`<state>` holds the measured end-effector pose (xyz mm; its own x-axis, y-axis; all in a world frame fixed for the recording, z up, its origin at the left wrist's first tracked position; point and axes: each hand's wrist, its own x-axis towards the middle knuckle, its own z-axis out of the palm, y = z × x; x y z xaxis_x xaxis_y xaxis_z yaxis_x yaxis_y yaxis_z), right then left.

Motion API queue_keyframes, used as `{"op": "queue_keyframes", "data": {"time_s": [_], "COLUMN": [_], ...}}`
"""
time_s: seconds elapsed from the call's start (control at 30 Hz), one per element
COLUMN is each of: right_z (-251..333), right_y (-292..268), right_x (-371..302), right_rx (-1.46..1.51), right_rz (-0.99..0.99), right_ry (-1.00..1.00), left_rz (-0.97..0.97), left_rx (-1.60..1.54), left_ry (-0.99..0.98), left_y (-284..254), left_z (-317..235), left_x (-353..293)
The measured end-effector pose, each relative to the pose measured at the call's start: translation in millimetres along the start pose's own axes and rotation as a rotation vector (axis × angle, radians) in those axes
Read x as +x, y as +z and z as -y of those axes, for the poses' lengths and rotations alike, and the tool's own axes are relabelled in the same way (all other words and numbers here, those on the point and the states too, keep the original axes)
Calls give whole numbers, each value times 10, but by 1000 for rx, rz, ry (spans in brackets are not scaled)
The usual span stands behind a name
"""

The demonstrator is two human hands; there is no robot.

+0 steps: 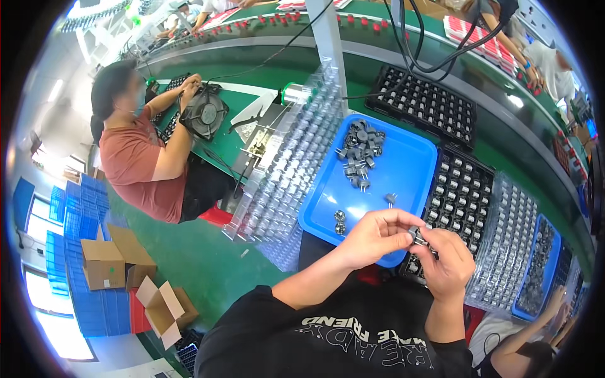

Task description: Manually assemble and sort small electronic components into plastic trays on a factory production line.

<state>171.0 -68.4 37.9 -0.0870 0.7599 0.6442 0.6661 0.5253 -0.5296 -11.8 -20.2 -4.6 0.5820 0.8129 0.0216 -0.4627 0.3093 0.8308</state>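
Observation:
Over the near edge of a blue tray [315, 217], my left hand [378, 239] and my right hand [449, 258] meet. Their fingertips are closed around one small dark grey plug-like part [416, 234], partly covered by the fingers. Inside the tray, a heap of similar grey parts with metal prongs [360, 151] lies toward the far side. One single pronged part [391, 199] rests just beyond my left hand. Two small round metallic-looking parts [340, 222] sit by the tray's left wall.
Right of the tray stands a black tray of silvery parts in rows [459, 195], then clear plastic trays [507, 233]. Another filled black tray [422, 104] lies farther back. Stacked clear trays [283, 170] stand left. A co-worker [142, 148] handles a fan [207, 113]. Black cables [435, 66] hang overhead.

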Motion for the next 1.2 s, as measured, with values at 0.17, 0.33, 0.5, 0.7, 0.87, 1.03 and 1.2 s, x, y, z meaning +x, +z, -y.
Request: {"op": "queue_keyframes", "data": {"time_s": [0.17, 0.33, 0.5, 0.7, 0.87, 1.03, 1.2], "right_z": [-29, -48, -57, -53, -85, -132, -186], "right_y": [71, 111, 74, 41, 74, 128, 182], "right_x": [54, 104, 52, 17, 8, -19, -63], "right_rx": [30, 64, 46, 78, 100, 146, 155], "right_rz": [-87, -83, -89, -83, -76, -83, -113], "right_ry": [-44, -72, -101, -121, -122, -134, -71], "left_rz": [5, 12, 21, 25, 25, 28, -6], "left_rx": [-42, 14, 23, 40, 63, 55, 98], "left_ry": [23, 100, 97, 91, 90, 94, 82], "left_y": [-10, -35, -16, 16, -19, -41, -47], "left_z": [-66, -149, -125, -121, -113, -91, -79], "left_x": [7, 27, 15, -31, -36, -29, 2]}}
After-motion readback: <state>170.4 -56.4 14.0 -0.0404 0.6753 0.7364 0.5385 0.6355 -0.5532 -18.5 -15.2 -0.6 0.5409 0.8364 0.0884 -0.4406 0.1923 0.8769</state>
